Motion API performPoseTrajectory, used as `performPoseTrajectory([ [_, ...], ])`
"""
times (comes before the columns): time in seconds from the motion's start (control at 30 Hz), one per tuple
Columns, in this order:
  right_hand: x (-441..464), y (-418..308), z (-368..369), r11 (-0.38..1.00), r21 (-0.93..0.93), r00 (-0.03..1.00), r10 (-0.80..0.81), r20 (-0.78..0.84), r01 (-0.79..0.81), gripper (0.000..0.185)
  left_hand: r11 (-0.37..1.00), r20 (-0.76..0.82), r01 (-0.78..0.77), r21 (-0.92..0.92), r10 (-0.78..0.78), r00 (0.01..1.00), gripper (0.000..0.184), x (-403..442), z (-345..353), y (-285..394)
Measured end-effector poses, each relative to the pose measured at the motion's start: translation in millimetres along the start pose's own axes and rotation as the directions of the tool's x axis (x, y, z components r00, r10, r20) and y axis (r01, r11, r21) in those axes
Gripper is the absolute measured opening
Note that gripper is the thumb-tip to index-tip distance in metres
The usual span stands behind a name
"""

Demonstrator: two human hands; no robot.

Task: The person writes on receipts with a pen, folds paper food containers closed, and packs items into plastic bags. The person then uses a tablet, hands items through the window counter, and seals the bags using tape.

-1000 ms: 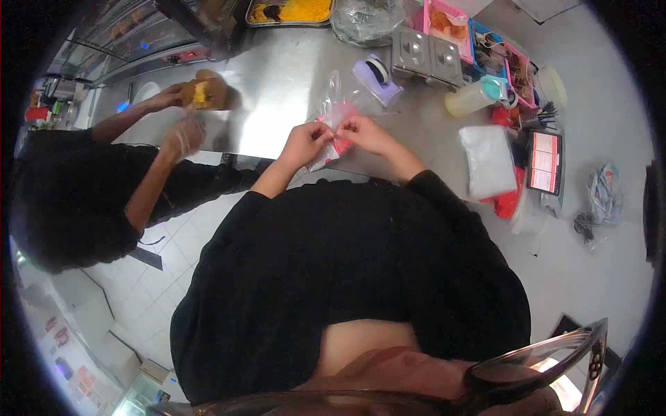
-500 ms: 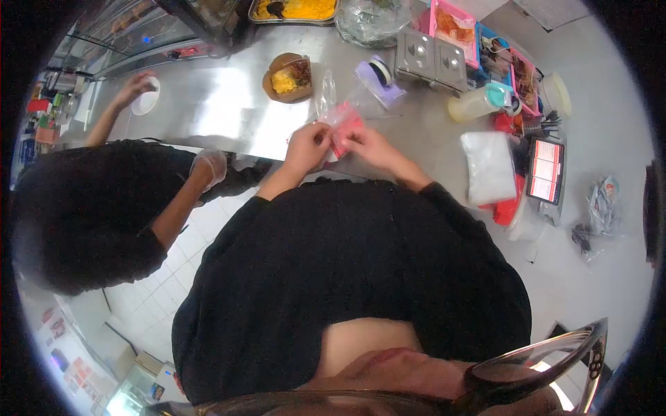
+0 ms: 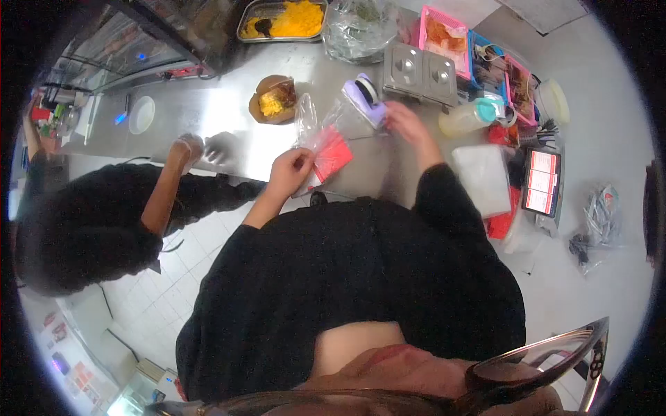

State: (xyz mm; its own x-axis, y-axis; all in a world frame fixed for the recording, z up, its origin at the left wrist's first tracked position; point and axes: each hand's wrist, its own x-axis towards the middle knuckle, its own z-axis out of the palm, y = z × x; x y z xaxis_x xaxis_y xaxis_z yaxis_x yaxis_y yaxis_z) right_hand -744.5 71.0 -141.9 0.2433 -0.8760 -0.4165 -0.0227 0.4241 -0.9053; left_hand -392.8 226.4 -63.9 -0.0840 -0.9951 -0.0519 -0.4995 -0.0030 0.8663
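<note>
1. The left hand (image 3: 288, 171) has thumb and fingers pinched together on the edge of a clear-and-red plastic bag (image 3: 334, 158), which spreads rightward from that grip.
2. The right hand (image 3: 408, 125), fingers loosely parted, is at a lilac tape dispenser (image 3: 360, 101); contact is unclear.
3. Beyond the left grip sits an open brown cardboard box (image 3: 255, 109).

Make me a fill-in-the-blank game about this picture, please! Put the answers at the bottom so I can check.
1. The camera wearer's ____ hand holds the clear bag.
2. The wearer's other hand is close to the tape dispenser, whose body is ____.
3. In the metal tray, a dark utensil lies in food that is coloured ____.
4. The open box on the counter is coloured ____.

Missing words: left; purple; yellow; brown.
</note>
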Motion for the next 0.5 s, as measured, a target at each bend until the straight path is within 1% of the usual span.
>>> performPoseTrajectory([
  [0.03,-8.4,9.3,-4.3,0.985,0.083,0.988,-0.151,0.014,0.15,0.019,1.0,-0.003,0.007,-0.005,-0.007,1.0,0.013,0.2,0.2,1.2],
  [0.07,-8.5,20.1,-6.2,0.928,-0.178,0.94,-0.338,-0.041,0.326,0.018,1.0,-0.01,0.016,-0.015,-0.016,1.0,0.013,4.2,2.1,1.5],
  [0.1,-10.9,31.0,-2.8,0.783,-0.432,0.857,-0.514,-0.045,0.447,0.017,1.0,-0.017,0.002,-0.026,-0.003,1.0,0.013,8.3,3.6,-1.8],
  [0.17,-12.6,45.8,2.6,0.582,-0.729,0.807,-0.587,-0.069,0.361,0.017,0.999,-0.008,-0.012,-0.048,0.012,1.0,0.012,6.3,5.0,-8.9],
  [0.23,-2.9,35.2,12.4,0.554,-0.83,0.868,-0.445,-0.223,0.071,0.023,0.999,0.011,-0.006,-0.044,0.006,1.0,0.012,7.8,1.5,-1.7],
  [0.27,19.2,55.4,4.2,0.817,-0.539,0.885,-0.082,-0.458,-0.204,0.021,0.999,0.008,-0.016,-0.029,0.016,1.0,0.013,7.9,-0.1,1.2],
  [0.3,20.2,50.9,4.0,0.868,-0.491,0.867,-0.194,-0.458,-0.065,0.022,1.0,0.005,-0.027,-0.014,0.028,1.0,0.013,7.7,-0.8,3.3],
  [0.33,24.1,45.6,5.4,0.892,-0.444,0.831,-0.307,-0.464,0.082,0.024,0.999,-0.001,0.031,-0.011,-0.031,1.0,0.012,7.2,0.4,6.1],
  [0.37,26.2,39.2,8.7,0.888,-0.398,0.776,-0.413,-0.477,0.229,0.026,1.0,-0.003,0.018,-0.025,-0.018,1.0,0.012,9.3,2.0,3.6],
  [0.43,7.8,-3.1,36.6,0.741,-0.609,0.745,-0.57,-0.346,0.284,0.022,0.998,0.012,0.002,-0.057,-0.001,1.0,0.012,8.7,4.2,-7.0],
  [0.47,8.7,-4.2,42.3,0.778,-0.582,0.835,-0.47,-0.287,0.238,0.019,0.995,0.026,0.018,-0.095,-0.016,1.0,0.011,7.9,2.0,-3.5],
  [0.5,13.4,-7.5,41.4,0.807,-0.56,0.901,-0.368,-0.231,0.186,0.017,0.988,0.035,0.022,-0.15,-0.017,0.999,0.011,8.8,4.0,-9.0],
])
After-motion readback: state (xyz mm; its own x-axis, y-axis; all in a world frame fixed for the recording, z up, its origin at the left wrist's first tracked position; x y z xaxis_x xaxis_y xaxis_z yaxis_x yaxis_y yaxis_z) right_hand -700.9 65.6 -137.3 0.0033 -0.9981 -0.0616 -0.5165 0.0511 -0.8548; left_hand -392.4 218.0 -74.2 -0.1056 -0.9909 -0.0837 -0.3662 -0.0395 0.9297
